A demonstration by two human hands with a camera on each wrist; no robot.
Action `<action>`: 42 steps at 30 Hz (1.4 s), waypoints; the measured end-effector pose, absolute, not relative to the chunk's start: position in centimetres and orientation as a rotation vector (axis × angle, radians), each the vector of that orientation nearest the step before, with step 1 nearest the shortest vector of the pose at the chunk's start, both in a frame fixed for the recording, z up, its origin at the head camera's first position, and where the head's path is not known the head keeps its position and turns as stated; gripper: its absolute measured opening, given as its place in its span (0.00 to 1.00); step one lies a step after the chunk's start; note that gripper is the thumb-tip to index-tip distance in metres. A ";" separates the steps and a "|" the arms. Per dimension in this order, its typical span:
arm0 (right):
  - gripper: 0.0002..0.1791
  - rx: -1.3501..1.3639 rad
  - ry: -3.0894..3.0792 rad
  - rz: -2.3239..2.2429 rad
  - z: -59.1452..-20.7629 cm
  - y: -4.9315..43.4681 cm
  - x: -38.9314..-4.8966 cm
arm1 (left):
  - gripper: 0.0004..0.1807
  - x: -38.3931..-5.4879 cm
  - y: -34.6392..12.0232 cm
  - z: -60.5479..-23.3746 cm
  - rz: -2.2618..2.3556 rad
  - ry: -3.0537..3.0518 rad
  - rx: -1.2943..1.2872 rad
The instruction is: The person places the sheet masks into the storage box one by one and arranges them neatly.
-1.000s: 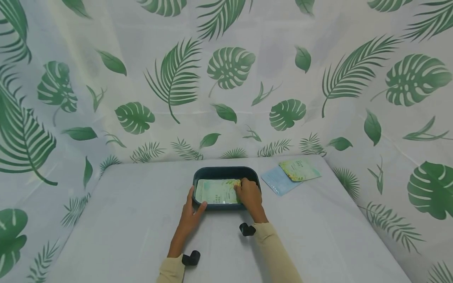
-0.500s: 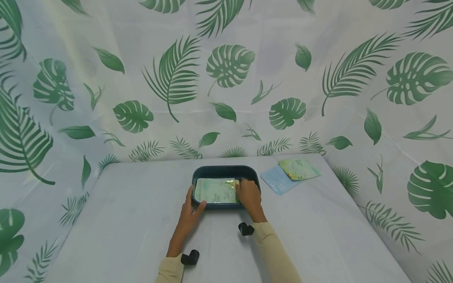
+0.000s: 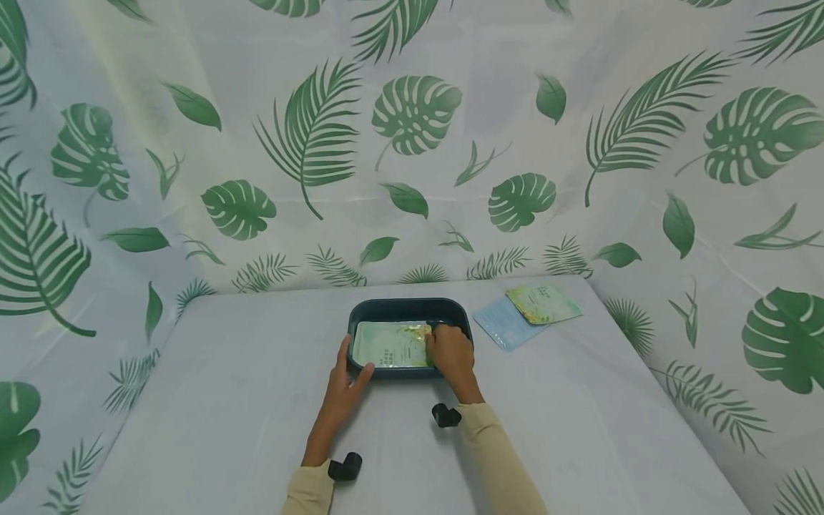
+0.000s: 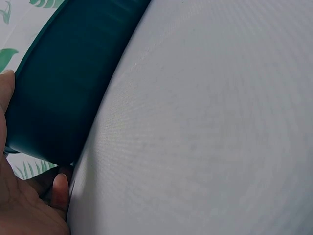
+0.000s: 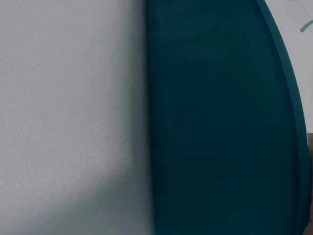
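A dark teal tray (image 3: 412, 310) with raised walls stands on the white table. Flat inside it, toward the front, lies a pale green printed sachet (image 3: 389, 345); whether others lie beneath it cannot be told. My left hand (image 3: 344, 386) grips the tray's front left corner, thumb at the front rim and fingers along the left wall. In the left wrist view, part of that hand (image 4: 24, 205) shows beside the tray's outer wall (image 4: 73, 78). My right hand (image 3: 454, 357) reaches over the right end and pinches the sachet's right edge; its fingertips are partly hidden.
To the tray's right, a green sachet (image 3: 546, 303) partly overlaps a light blue one (image 3: 505, 325) on the table. The white tabletop (image 3: 225, 400) extends around the tray. Behind it hangs a leaf-printed cloth (image 3: 444, 200). Each wrist carries a small black camera.
The head view has tilted slightly down. The sachet in the tray sits a touch further left. Both hands keep nearly the same hold, and the tray stays in place.
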State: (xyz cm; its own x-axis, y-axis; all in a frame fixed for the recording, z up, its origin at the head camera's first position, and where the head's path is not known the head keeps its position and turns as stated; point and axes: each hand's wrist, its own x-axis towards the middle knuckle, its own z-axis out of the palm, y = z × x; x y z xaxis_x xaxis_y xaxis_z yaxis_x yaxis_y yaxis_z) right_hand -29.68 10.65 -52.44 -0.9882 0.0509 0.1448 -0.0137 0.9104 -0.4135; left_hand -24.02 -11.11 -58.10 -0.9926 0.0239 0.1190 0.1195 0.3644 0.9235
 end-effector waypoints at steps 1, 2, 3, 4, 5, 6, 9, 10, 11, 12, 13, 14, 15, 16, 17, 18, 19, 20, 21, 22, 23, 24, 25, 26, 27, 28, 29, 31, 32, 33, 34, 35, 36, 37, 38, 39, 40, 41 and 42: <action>0.21 -0.026 -2.923 0.630 -52.4 10.7 -29.7 | 0.44 -24.0 -11.1 -58.1 -1.720 -2.527 -0.128; 0.21 -0.023 -2.926 0.629 -52.5 10.7 -29.7 | 0.44 -24.0 -11.0 -58.0 -1.718 -2.532 -0.125; 0.21 -0.016 -2.928 0.631 -52.5 10.8 -29.7 | 0.44 -24.0 -11.0 -58.0 -1.717 -2.534 -0.124; 0.21 -0.005 -2.930 0.632 -52.5 10.8 -29.8 | 0.44 -24.0 -11.0 -57.9 -1.714 -2.536 -0.123; 0.21 0.007 -2.933 0.635 -52.6 10.9 -29.8 | 0.44 -24.0 -11.0 -57.9 -1.713 -2.535 -0.125; 0.21 0.016 -2.942 0.633 -52.6 10.9 -29.9 | 0.44 -24.0 -11.0 -57.9 -1.714 -2.533 -0.127; 0.18 0.047 -2.961 0.623 -52.6 11.0 -30.0 | 0.44 -24.0 -11.0 -57.8 -1.713 -2.528 -0.134; 0.17 0.057 -2.967 0.617 -52.6 11.0 -30.0 | 0.44 -24.0 -11.0 -57.8 -1.709 -2.528 -0.137; 0.15 0.061 -2.974 0.612 -52.5 11.0 -30.0 | 0.44 -24.0 -11.0 -57.8 -1.712 -2.525 -0.138; 0.14 0.070 -2.979 0.605 -52.5 11.0 -30.0 | 0.44 -24.0 -11.0 -57.8 -1.712 -2.525 -0.139; 0.14 0.078 -2.979 0.606 -52.5 11.1 -30.0 | 0.44 -24.0 -11.0 -57.7 -1.713 -2.525 -0.138; 0.13 0.087 -2.979 0.605 -52.4 11.1 -29.9 | 0.44 -24.0 -11.0 -57.7 -1.714 -2.523 -0.137; 0.13 0.095 -2.978 0.607 -52.4 11.1 -29.9 | 0.44 -24.0 -11.0 -57.7 -1.713 -2.524 -0.137; 0.13 0.102 -2.976 0.611 -52.4 11.1 -29.9 | 0.44 -24.0 -10.9 -57.6 -1.713 -2.525 -0.136; 0.14 0.108 -2.973 0.615 -52.4 11.1 -30.0 | 0.44 -23.9 -10.9 -57.5 -1.717 -2.525 -0.133; 0.14 0.116 -2.969 0.622 -52.4 11.2 -29.9 | 0.44 -23.9 -10.9 -57.5 -1.716 -2.526 -0.132; 0.15 0.118 -2.967 0.629 -52.4 11.2 -30.0 | 0.44 -23.9 -10.9 -57.5 -1.716 -2.525 -0.131; 0.16 0.122 -2.966 0.633 -52.5 11.2 -30.0 | 0.44 -23.9 -10.9 -57.5 -1.715 -2.526 -0.130; 0.17 0.127 -2.964 0.637 -52.5 11.2 -30.0 | 0.44 -23.9 -10.9 -57.4 -1.716 -2.525 -0.130; 0.18 0.131 -2.965 0.638 -52.6 11.2 -30.0 | 0.44 -23.8 -10.9 -57.4 -1.719 -2.521 -0.130; 0.19 0.134 -2.966 0.640 -52.7 11.2 -30.0 | 0.44 -23.8 -10.9 -57.5 -1.719 -2.520 -0.130; 0.19 0.137 -2.968 0.640 -52.7 11.3 -30.0 | 0.44 -23.8 -10.9 -57.5 -1.718 -2.519 -0.131; 0.19 0.139 -2.969 0.640 -52.8 11.3 -30.0 | 0.44 -23.8 -10.9 -57.5 -1.713 -2.521 -0.132; 0.19 0.142 -2.971 0.640 -52.9 11.3 -30.0 | 0.44 -23.8 -10.9 -57.6 -1.714 -2.521 -0.131; 0.20 0.144 -2.971 0.643 -52.9 11.3 -30.0 | 0.44 -23.8 -10.9 -57.6 -1.716 -2.518 -0.131; 0.19 0.145 -2.970 0.646 -53.0 11.3 -30.0 | 0.44 -23.8 -10.9 -57.6 -1.715 -2.518 -0.132; 0.19 0.147 -2.968 0.648 -53.0 11.3 -30.0 | 0.44 -23.8 -10.9 -57.7 -1.713 -2.520 -0.132; 0.19 0.151 -2.965 0.657 -53.0 11.3 -30.0 | 0.44 -23.8 -10.9 -57.7 -1.716 -2.516 -0.135; 0.18 0.153 -2.966 0.660 -53.0 11.3 -30.0 | 0.45 -23.8 -10.9 -57.7 -1.719 -2.513 -0.135; 0.18 0.154 -2.966 0.665 -53.0 11.4 -30.0 | 0.45 -23.8 -10.9 -57.8 -1.718 -2.512 -0.138; 0.17 0.155 -2.966 0.669 -53.0 11.4 -30.0 | 0.45 -23.8 -10.9 -57.8 -1.718 -2.514 -0.138; 0.17 0.156 -2.968 0.672 -53.0 11.4 -30.0 | 0.45 -23.8 -10.9 -57.9 -1.719 -2.513 -0.139; 0.16 0.156 -2.968 0.677 -53.0 11.4 -30.0 | 0.45 -23.8 -10.9 -57.9 -1.720 -2.512 -0.140; 0.15 0.155 -2.968 0.679 -53.0 11.4 -30.0 | 0.45 -23.7 -10.9 -57.9 -1.723 -2.511 -0.139; 0.15 0.156 -2.969 0.683 -53.0 11.4 -30.0 | 0.45 -23.8 -10.9 -57.9 -1.723 -2.510 -0.139; 0.16 0.154 -2.969 0.688 -53.0 11.4 -30.0 | 0.45 -23.8 -10.9 -57.9 -1.725 -2.506 -0.141; 0.16 0.149 -2.970 0.690 -52.9 11.4 -30.0 | 0.44 -23.8 -10.9 -57.9 -1.724 -2.505 -0.142; 0.17 0.141 -2.971 0.692 -52.9 11.4 -30.0 | 0.44 -23.8 -10.9 -57.9 -1.722 -2.503 -0.146; 0.17 0.130 -2.971 0.695 -52.9 11.4 -30.0 | 0.44 -23.8 -10.9 -57.9 -1.720 -2.504 -0.148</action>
